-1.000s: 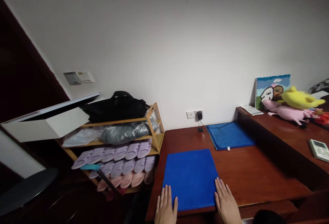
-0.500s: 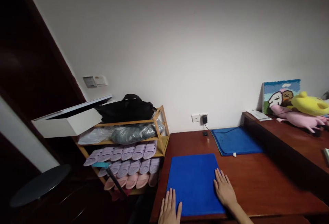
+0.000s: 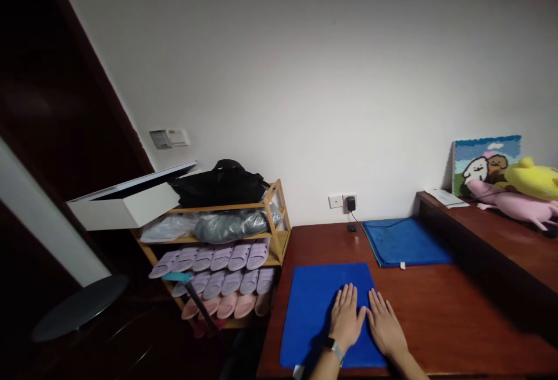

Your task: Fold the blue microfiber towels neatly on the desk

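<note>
A bright blue cloth lies flat on the reddish-brown wooden table, with a small white tag at its near left corner. My left hand, a watch on its wrist, rests palm down on the right half of the cloth with its fingers stretched out. Right beside it, my right hand lies flat along the cloth's right edge, fingers extended. The two thumbs are close together. Neither hand grips anything.
A folded darker blue cloth lies at the back, near a plugged-in adapter. Left stands a wooden rack with slippers and a black bag. Plush toys lie on a raised surface at right.
My left hand has moved right and forward from the cloth's left edge to beside my right hand. My right hand stays near the right edge. The view has shifted slightly.
</note>
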`<control>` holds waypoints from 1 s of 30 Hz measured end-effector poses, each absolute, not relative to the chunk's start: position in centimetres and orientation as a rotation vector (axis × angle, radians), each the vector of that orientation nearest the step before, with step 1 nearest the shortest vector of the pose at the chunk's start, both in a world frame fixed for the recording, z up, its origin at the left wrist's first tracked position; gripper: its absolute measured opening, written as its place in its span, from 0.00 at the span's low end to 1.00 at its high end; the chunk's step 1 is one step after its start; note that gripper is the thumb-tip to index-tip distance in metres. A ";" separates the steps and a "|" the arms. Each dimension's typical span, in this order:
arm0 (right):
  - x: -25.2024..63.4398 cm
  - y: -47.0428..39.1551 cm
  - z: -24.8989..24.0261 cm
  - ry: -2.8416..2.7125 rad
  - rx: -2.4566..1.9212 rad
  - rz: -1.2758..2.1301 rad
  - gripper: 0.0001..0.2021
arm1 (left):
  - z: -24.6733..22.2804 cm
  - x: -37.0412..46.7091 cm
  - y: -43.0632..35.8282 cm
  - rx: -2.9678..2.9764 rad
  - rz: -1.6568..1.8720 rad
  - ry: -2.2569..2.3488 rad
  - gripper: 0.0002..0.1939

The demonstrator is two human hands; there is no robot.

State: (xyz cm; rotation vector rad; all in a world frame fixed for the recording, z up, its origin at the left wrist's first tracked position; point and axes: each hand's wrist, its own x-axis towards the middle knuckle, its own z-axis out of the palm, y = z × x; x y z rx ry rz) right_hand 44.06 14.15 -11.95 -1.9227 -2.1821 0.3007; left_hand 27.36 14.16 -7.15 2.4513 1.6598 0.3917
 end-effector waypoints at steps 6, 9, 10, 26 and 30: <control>44.1 14.4 -12.4 -2.156 -1.924 0.287 0.35 | -9.1 23.9 15.0 2.370 0.370 1.770 0.36; 44.1 14.2 -12.0 -2.157 -1.926 0.289 0.35 | -8.9 19.1 14.7 2.286 0.268 1.962 0.37; 44.1 14.1 -12.0 -2.156 -1.929 0.289 0.35 | -8.7 17.5 14.6 2.251 0.232 2.029 0.37; 43.4 19.6 -9.3 -2.154 -2.040 0.331 0.33 | -10.0 12.0 14.7 2.212 0.201 2.246 0.38; 43.4 19.8 -10.0 -2.139 -2.011 0.345 0.34 | -8.9 12.6 15.7 2.196 0.176 2.262 0.38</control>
